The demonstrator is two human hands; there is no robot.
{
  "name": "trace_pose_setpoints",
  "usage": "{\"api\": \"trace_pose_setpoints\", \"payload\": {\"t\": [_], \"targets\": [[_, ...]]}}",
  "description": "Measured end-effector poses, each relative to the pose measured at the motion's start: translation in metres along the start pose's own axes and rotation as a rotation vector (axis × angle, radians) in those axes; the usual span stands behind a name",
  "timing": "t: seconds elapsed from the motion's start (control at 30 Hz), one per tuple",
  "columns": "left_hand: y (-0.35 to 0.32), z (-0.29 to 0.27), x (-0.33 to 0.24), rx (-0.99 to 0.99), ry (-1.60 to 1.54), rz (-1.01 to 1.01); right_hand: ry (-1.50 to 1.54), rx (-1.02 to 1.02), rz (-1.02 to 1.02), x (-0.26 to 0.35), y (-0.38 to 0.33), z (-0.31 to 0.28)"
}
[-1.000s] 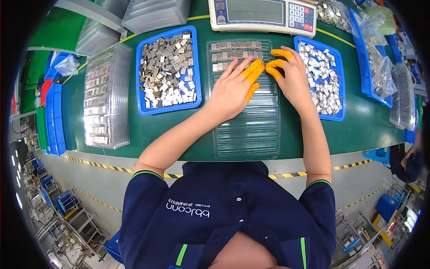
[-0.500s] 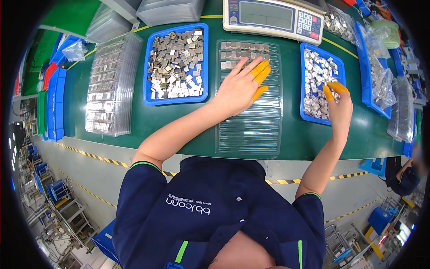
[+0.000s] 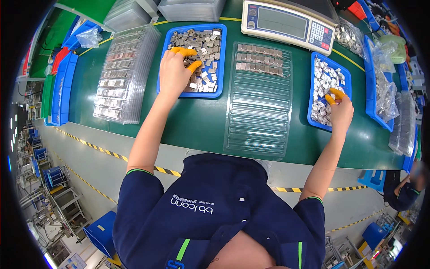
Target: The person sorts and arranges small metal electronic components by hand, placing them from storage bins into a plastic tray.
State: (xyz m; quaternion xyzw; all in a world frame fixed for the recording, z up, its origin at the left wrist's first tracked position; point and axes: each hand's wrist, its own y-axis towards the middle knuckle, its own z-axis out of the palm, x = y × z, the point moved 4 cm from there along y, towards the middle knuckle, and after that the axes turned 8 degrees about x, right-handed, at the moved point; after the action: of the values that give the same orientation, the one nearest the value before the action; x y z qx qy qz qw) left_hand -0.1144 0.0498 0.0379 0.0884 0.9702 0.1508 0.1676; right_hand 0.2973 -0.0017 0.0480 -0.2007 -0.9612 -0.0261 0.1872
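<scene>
My left hand, with yellow finger covers, reaches into the left blue tray, its thumb and forefinger apart over small flat metal pieces. My right hand is at the right blue tray, which holds small white-and-silver pieces. Its covered thumb and forefinger are brought close together at these pieces; whatever lies between them is too small to make out. Between the two trays lies a clear plastic slotted tray. Metal pieces fill several places in three rows at its far end.
Stacked clear trays with pieces stand at the left. A white weighing scale sits behind the slotted tray. Blue bins line the left edge; another blue bin with plastic bags is at the right. A person is at far right.
My left hand has left the slotted tray and moved left into the left blue tray, uncovering the rows of pieces. My right hand stays at the right tray. The whole view has shifted slightly.
</scene>
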Motion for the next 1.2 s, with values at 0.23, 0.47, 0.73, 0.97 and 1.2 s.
{"api": "trace_pose_setpoints", "payload": {"t": [0.23,0.47,0.73,0.97,1.2], "targets": [[0.012,0.005,0.0,0.188,0.034,0.117,0.184,-0.125,-0.045,-0.02,0.004,0.0],[0.011,0.009,-0.006,0.277,0.39,0.397,0.314,-0.116,-0.017,-0.01,-0.004,-0.011],[0.018,-0.021,-0.003,-0.005,-0.108,0.058,0.705,-0.083,-0.093,-0.037,0.001,0.0],[-0.005,-0.003,-0.022,0.247,-1.205,-0.363,0.904,-0.01,-0.103,-0.025,-0.005,0.01],[-0.052,0.018,-0.104,0.473,-1.724,-0.408,1.216,0.424,-0.219,0.091,-0.06,0.04]]}}
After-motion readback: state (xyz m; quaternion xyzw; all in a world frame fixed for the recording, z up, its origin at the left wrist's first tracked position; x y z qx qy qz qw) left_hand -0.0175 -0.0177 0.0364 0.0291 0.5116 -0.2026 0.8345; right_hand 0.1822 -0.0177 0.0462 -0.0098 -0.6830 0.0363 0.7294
